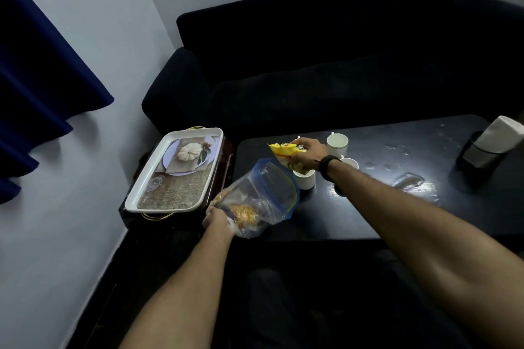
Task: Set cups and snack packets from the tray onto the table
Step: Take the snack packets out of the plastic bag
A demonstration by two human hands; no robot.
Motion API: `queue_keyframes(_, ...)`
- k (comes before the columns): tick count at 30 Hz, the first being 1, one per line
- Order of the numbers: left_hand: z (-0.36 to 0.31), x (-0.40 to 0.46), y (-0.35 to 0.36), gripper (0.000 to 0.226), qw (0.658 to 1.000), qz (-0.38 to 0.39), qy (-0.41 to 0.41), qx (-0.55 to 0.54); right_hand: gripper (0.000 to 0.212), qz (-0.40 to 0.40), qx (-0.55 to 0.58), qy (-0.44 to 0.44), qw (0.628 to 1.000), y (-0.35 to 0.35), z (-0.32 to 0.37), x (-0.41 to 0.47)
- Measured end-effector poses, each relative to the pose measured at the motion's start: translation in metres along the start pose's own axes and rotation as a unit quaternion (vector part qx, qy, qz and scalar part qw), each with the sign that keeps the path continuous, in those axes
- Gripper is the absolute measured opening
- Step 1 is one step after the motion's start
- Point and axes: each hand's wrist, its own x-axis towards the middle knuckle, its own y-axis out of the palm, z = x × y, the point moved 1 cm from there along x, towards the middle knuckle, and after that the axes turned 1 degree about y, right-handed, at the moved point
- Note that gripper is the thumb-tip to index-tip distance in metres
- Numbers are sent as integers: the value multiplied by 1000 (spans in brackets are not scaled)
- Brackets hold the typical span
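Gripping soft, light packets, the left hand (pixel 217 219) clamps the clear bag (pixel 261 195), the right hand (pixel 307 154) a probably crinkly yellow packet (pixel 285 150).

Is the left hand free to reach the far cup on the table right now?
Probably not. The left hand is gripping the clear bag, and the right hand, holding the yellow packet, hangs between it and the far cup.
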Motion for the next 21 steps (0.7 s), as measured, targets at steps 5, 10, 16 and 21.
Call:
queue_keyframes(5, 0, 12, 1, 45, 1000, -1, -12, 7, 41, -61, -23, -3, 998, 33, 10, 22)
queue_keyframes(10, 11, 27, -4, 45, 999, -22, -2, 35, 63, 24, -192, -39, 980, 54, 22, 49)
queue_keyframes(16, 20, 41, -5, 49, 999, -16, 0, 44, 52, 137, -318, -48, 937, 77, 2, 44)
queue_keyframes(21, 20, 35, -5, 46, 998, -15, 22, 58, 30, -131, -211, -165, 955, 68, -13, 15)
